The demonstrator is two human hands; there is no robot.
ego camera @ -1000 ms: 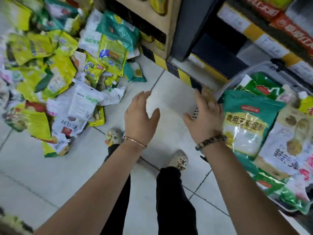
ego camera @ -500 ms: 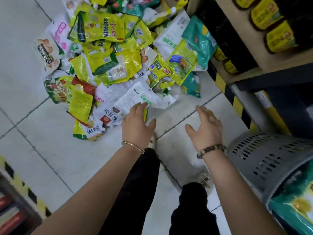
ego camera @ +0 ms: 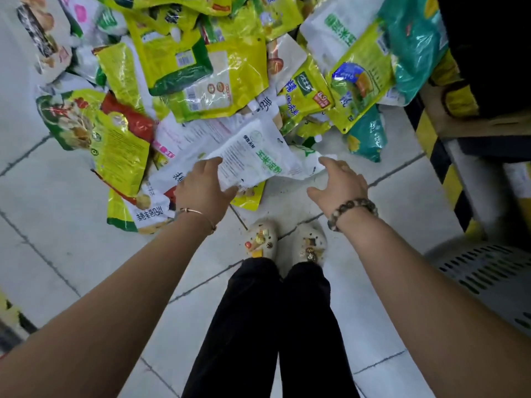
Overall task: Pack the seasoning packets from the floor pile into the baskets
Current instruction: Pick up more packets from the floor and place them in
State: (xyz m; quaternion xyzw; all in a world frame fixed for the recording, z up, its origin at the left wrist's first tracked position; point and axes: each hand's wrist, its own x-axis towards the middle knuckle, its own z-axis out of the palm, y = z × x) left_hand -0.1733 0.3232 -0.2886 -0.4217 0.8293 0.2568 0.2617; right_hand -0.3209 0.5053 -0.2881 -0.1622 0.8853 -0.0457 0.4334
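- Pile of seasoning packets (ego camera: pixel 201 67): lies on the tiled floor (ego camera: pixel 57 248), filling the upper part of the view; mostly yellow and green bags overlapping one another, with white and teal ones among them; its right edge runs up against the foot of the shelf (ego camera: pixel 474 124).
- White packet (ego camera: pixel 253 156): green lettering, lying at the near edge of the pile, tilted, on top of other bags; its near corner overhangs a yellow bag on the floor.
- Left hand (ego camera: pixel 201 185): spread wide, palm down; fingers (ego camera: pixel 212 163) lie over the left edge of the white packet, thumb splayed toward its near corner; no closed grip is visible.
- Right hand (ego camera: pixel 340 183): spread wide, palm down, holding nothing; its fingertips (ego camera: pixel 326 162) are at the right end of the white packet; whether they touch it cannot be told.
- Teal packet (ego camera: pixel 367 139): at the pile's near right corner, just beside the shelf foot, apart from both hands.
- Basket (ego camera: pixel 488 282): grey, slotted wall, at the right edge of the view beyond the right forearm; its inside is out of view.
- Shoes (ego camera: pixel 260 239): two pale clogs side by side on bare tile, just short of the pile's near edge, between the two wrists.
- Open room: bare floor lies left of and behind the left arm; a strip of bare tile separates the shoes from the basket; the black-and-yellow striped edging (ego camera: pixel 444 170) of the shelf bounds the right side.
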